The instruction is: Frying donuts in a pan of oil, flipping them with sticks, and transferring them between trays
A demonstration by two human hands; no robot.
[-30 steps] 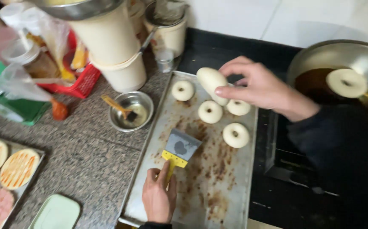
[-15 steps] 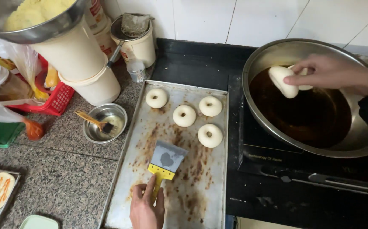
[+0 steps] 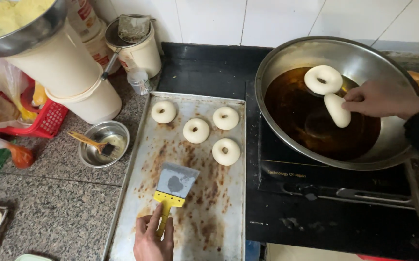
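— At the right of the frame, what fills the wok (image 3: 287, 63)?
— Dark oil, one pale dough ring (image 3: 323, 79) afloat. My right hand (image 3: 381, 99) pinches a second dough piece (image 3: 337, 110) just above the oil, hanging long-axis downward, left of my fingers.
— And the baking tray (image 3: 229, 222), centre?
— Four raw rings on it, top half. At bottom centre my left hand (image 3: 152, 239) is closed on the yellow-handled scraper (image 3: 173, 186), blade pointing up-frame, well apart from the wok.
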